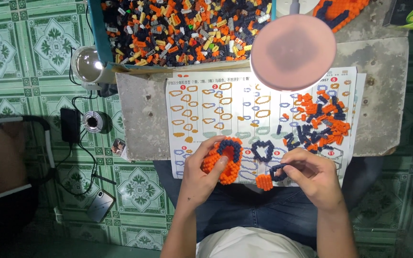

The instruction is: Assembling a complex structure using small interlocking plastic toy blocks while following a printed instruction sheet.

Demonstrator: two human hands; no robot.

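Note:
My left hand (201,167) grips an orange brick-built shell (222,160) with a dark blue inner ring, held over the near edge of the instruction sheet (244,102). My right hand (309,172) pinches a small dark blue ring of bricks (279,172) with an orange block (264,182) hanging at its lower left. A separate dark blue ring piece (263,150) lies on the sheet between my hands. A heap of loose orange and dark blue bricks (319,122) lies on the sheet's right part.
A grey slab table (142,114) carries the sheet. A blue-walled tray (97,33) full of mixed small bricks sits at the back. A round pink lamp head (292,51) hangs over the sheet. On the green tiled floor at left lie a phone (100,204), cables and a charger (70,125).

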